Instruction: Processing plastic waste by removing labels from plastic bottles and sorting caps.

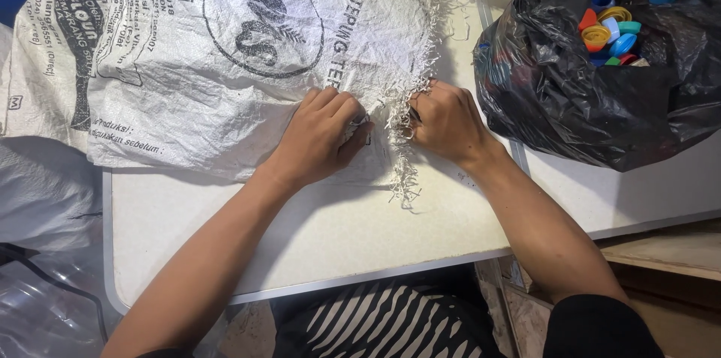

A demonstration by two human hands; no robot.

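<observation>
Two hands, left hand, right hand, fists clenched on woven sack; pale table.

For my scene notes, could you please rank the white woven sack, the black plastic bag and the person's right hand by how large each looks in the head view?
1. White woven sack, cut off by the frame
2. Black plastic bag, also cut off
3. Right hand, clearly smallest

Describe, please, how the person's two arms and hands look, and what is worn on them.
Both forearms are bare from elbow to wrist. The left hand and the right hand wear no gloves, rings, watch or bracelets that can be seen. Near the bottom edge, a dark sleeve covers the right upper arm; a little dark cloth shows at the left one too.
</observation>
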